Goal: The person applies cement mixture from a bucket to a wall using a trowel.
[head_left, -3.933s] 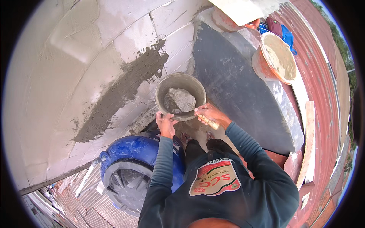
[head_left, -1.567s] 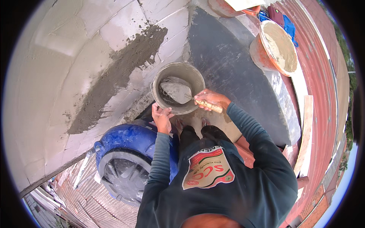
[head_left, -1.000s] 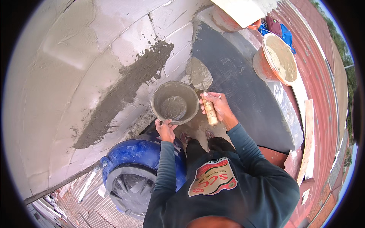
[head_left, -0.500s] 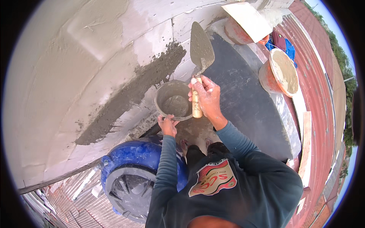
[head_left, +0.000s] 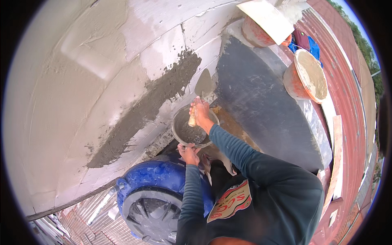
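Over the round gray bucket (head_left: 179, 124), near the rough wall (head_left: 139, 106), the right hand (head_left: 200, 112) curls around the wooden handle (head_left: 192, 120) of a flat, leaf-shaped trowel (head_left: 203, 83). The left hand (head_left: 189, 154) pinches the bucket's rim (head_left: 203, 145).

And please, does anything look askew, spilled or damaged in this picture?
The white board looks a little odd: it lies askew across the far orange bucket, its corners jutting past the rim. The nearer orange bucket seems tilted, but the wide lens may cause this. Nothing looks wrong with the trowel.
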A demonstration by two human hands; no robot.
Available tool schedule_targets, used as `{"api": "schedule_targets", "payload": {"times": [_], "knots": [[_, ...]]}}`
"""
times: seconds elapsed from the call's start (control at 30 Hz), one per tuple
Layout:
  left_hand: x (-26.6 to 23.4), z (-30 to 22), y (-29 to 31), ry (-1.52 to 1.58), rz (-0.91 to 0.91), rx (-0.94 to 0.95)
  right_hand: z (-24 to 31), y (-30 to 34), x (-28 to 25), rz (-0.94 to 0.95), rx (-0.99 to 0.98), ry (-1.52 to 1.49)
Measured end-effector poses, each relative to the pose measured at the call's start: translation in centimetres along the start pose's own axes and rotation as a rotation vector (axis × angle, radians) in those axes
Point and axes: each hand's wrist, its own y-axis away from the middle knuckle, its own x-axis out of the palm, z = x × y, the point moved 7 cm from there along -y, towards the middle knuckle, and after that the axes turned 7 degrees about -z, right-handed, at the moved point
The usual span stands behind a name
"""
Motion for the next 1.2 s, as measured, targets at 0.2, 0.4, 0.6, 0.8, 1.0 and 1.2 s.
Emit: {"api": "schedule_targets", "payload": {"times": [0.2, 0.4, 0.6, 0.8, 1.0, 1.2], "knots": [[-1.9, 3.2, 2.9, 0.021, 0.001, -0.075, -7.3, -4.7, 7.8, -0.151, 0.220, -0.435], [-4.0, 6.9, 2.7, 0.298, 0.178, -0.105, -3.5, 4.1, 11.7, -0.014, 0.160, -0.534], [-2.6, 5.1, 5.3, 0.129, 0.340, -0.039, 1.1, 7.1, 12.9, 0.079, 0.014, -0.534], [-2.7, 6.7, 4.5, 0.243, 0.288, -0.183, 3.1, 9.2, 13.1, 0.125, 0.052, -0.552], [-2.6, 5.2, 3.6, 0.251, 0.322, -0.045, 4.7, 11.6, 13.9, 0.192, 0.051, -0.552], [-1.7, 3.2, 3.3, 0.278, 0.299, -0.113, 6.6, 13.0, 14.2, 0.343, 0.097, -0.612]]}}
